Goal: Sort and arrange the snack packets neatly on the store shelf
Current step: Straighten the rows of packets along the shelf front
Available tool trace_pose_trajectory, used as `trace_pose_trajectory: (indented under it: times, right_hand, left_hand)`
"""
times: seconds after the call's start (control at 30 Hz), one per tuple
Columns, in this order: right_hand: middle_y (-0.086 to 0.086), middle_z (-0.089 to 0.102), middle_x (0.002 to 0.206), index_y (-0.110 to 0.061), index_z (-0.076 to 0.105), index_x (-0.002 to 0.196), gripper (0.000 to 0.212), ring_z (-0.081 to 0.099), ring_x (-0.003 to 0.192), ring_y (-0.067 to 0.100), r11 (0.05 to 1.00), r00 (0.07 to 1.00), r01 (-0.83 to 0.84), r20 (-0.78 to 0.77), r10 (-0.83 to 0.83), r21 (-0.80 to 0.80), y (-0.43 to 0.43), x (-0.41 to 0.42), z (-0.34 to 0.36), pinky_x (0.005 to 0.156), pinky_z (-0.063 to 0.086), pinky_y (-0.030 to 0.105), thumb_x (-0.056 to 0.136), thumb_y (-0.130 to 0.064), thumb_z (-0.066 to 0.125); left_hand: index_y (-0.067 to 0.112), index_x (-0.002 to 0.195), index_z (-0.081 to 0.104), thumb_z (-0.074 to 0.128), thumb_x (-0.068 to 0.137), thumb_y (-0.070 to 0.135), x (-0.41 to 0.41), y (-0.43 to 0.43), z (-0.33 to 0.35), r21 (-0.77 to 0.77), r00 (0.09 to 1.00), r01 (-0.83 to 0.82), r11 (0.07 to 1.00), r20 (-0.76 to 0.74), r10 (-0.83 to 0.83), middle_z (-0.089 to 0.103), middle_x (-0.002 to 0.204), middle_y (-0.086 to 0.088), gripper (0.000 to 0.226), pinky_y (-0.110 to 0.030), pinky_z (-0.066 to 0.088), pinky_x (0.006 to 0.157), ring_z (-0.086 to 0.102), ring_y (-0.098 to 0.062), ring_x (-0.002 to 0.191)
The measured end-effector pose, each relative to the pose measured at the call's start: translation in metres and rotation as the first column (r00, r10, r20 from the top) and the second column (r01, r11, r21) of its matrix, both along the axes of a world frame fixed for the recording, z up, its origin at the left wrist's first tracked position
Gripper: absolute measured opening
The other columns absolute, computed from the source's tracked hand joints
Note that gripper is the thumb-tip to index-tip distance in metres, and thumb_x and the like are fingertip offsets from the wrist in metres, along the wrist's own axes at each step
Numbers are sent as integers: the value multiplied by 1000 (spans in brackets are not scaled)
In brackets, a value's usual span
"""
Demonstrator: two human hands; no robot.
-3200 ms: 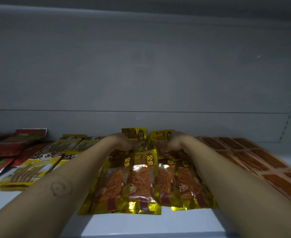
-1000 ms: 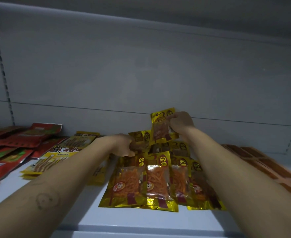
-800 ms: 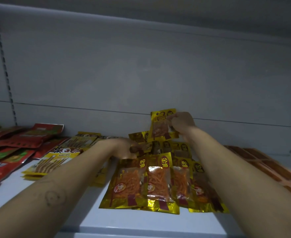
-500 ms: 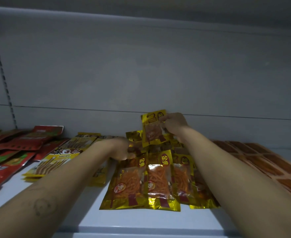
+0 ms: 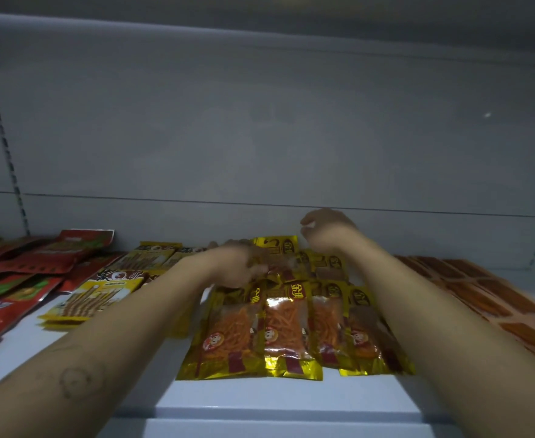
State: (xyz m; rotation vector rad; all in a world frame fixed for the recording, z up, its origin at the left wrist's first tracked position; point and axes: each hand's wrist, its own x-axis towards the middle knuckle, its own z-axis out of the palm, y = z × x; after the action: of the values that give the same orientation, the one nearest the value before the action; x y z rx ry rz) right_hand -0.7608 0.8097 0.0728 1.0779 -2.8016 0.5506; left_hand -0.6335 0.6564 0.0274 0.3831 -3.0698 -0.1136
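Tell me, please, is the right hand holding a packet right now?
No, the right hand hovers empty above the gold packets.

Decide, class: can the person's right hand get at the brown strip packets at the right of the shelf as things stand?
Probably yes. The right hand is raised and looks empty above the gold packets, and the brown strip packets lie flat and uncovered beside that forearm, nothing standing between.
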Motion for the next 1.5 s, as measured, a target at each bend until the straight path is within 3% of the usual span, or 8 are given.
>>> trace_pose_trajectory:
  times: [0.13,0.3,0.4,0.6,1.07,1.23,1.4,1.5]
  right_hand:
    - [3,52,145,-22,57,136,38,50,130,23,996,997,-53,-48,57,71,32,7,11,97,40,24,99,-24,51]
    - [4,52,145,-22,55,138,46,47,133,23,995,994,-40,-97,48,89,59,9,9,105,38,27,94,-36,61]
    - [3,46,150,-24,48,143,58,42,138,24,989,990,-90,-97,102,119,55,14,7,109,36,30,91,-44,64]
    - [3,41,153,-27,38,149,69,39,139,26,968,970,-216,-90,228,125,12,36,2,111,37,37,90,-48,65]
    - [9,39,154,-23,37,150,71,39,139,31,886,891,-438,-57,450,150,-111,163,-5,111,37,43,90,-51,63]
    - [6,53,142,-27,49,142,59,48,130,30,920,923,-329,-132,360,213,-127,211,-36,106,41,43,90,-56,56]
    - [5,43,148,-30,46,142,54,35,138,29,994,956,-103,-271,109,37,-123,240,-75,111,28,44,96,-58,42]
    - [0,49,144,-29,52,136,47,38,135,23,997,959,-79,-275,70,-22,-123,250,-100,110,28,39,99,-53,37]
  left_hand:
    - [38,150,37,37,103,49,-7,7,-2,50,996,31,998,77,-35,51,146,-1,48,-34,39,102,48,-25,130]
    - [44,147,36,42,101,51,-2,10,1,-10,1000,12,1000,-4,-12,49,146,4,47,-37,29,97,45,-23,133]
    - [35,149,36,43,99,55,2,13,3,-74,998,-43,996,-55,39,47,149,2,54,-43,26,108,41,-24,138]
    - [30,143,42,46,98,51,41,5,4,-159,972,-159,974,-197,127,57,135,0,50,-43,36,102,50,-26,128]
    - [28,141,47,49,96,49,200,-76,-11,-107,870,-427,898,-320,375,53,141,-1,49,-40,35,104,44,-26,130]
    - [31,139,50,49,96,50,233,-99,-37,-8,857,-358,934,-399,326,57,135,0,47,-40,39,98,50,-25,122]
    - [32,144,43,40,95,55,229,-104,-60,41,886,-206,978,-417,204,46,147,1,54,-44,32,108,38,-23,134]
    - [30,147,40,37,100,49,224,-106,-74,99,909,-143,985,-380,170,40,152,0,50,-47,29,110,28,-22,142]
